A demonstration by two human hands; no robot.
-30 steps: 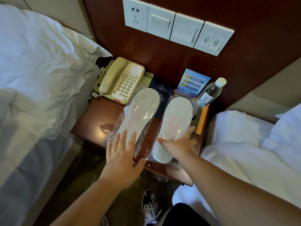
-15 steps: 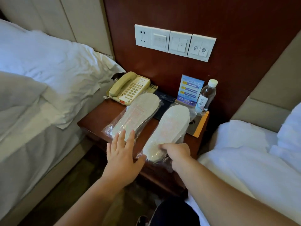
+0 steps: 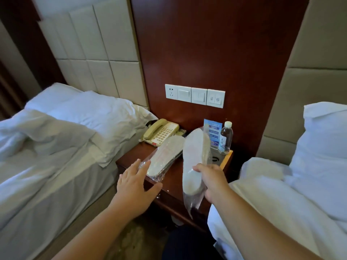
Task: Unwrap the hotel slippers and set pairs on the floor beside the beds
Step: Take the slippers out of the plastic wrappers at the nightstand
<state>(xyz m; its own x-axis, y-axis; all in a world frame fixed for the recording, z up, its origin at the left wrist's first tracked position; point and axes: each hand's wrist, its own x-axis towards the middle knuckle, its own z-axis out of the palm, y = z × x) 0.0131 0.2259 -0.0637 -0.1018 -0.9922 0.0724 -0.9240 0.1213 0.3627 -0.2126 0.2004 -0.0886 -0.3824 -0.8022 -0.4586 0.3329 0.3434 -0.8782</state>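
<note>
A wrapped slipper pair point(image 3: 193, 151) is gripped at its lower half by the right hand point(image 3: 210, 177) and held on edge above the tabletop point(image 3: 174, 178). The left hand point(image 3: 134, 182) is spread flat, fingers straight, fingertips at the second wrapped pair point(image 3: 165, 154) lying just beyond it.

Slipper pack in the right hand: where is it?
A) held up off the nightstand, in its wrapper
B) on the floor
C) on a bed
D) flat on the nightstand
A: the right hand grips the wrapped pack, tilted up above the nightstand.
</note>
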